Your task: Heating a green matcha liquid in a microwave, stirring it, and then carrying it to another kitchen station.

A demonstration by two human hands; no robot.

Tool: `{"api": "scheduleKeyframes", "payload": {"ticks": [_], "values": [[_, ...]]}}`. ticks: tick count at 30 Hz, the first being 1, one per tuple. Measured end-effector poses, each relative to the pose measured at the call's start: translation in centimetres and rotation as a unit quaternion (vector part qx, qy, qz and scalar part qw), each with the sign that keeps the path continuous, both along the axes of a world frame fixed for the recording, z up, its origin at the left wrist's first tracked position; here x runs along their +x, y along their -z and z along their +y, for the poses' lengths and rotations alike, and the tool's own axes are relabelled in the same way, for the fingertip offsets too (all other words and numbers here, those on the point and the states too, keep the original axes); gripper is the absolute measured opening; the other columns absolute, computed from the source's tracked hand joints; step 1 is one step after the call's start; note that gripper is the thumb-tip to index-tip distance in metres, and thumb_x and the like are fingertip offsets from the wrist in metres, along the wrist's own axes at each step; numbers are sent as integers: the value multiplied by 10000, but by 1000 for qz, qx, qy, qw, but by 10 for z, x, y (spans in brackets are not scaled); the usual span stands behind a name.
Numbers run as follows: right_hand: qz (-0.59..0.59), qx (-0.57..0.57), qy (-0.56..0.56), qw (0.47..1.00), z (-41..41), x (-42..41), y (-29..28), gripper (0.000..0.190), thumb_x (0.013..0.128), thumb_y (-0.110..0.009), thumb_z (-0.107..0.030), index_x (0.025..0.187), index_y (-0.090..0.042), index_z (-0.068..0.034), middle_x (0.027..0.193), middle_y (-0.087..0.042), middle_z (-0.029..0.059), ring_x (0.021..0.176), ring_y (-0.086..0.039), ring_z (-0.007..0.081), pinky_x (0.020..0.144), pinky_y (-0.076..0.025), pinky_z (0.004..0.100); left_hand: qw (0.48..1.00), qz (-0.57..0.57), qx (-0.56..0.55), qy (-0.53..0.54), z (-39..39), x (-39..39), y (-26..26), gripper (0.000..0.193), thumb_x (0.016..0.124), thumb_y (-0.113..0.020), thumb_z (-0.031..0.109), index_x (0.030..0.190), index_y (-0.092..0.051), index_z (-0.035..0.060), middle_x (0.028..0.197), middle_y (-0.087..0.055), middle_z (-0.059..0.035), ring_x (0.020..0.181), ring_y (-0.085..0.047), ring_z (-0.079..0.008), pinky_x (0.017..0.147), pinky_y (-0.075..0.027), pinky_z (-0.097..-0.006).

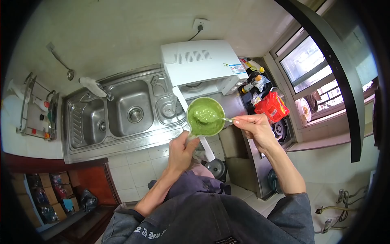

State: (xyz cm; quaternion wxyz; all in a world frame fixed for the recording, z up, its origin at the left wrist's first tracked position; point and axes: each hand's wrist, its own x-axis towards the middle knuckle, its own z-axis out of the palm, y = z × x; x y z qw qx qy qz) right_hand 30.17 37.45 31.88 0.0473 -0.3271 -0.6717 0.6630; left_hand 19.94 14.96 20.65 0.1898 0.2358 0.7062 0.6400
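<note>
My left hand (182, 150) grips the handle of a cup or small jug (221, 107), seen from above. Thick green paste (213, 126) coats its inside. Between the thumb and fingers of my right hand (254, 128) is a metal spoon (228, 120), whose bowl end lies in the green paste. Just behind the cup stands a white microwave oven (201, 68) with its door (208, 149) open; the door reaches out beneath the cup and my left hand. Part of the microwave's turntable shows inside.
A stainless steel double sink (131, 106) lies to the left. Bottles (251, 85), a red plastic package (271, 107) and a gas burner (278, 129) are on the right. The range hood (344, 70) overhangs that side. A lidded pot (215, 168) sits low, near my body.
</note>
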Motion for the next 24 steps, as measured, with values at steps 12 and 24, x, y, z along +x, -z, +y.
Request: {"api": "scheduleKeyframes", "payload": {"ticks": [12,24], "values": [[162,318,-2,934,-19,14,-80,207,896,-765,-87,1071,-764,24,938,-762,78,804,-656,84,761,-517,224,999,-30,43,2,-1,-2,-12,249,929,-676,217,977,-650,-26,596,-526,-64,561,-450,-122,528,-379,-327],[139,669,-208,700,-24,-1,-28,170,823,-738,-11,992,-755,-7,706,-656,108,585,-632,253,516,-458,341,999,-27,25,6,-8,4,-24,286,931,-670,232,1073,-676,-16,610,-545,-66,566,-460,-121,535,-393,-324]]}}
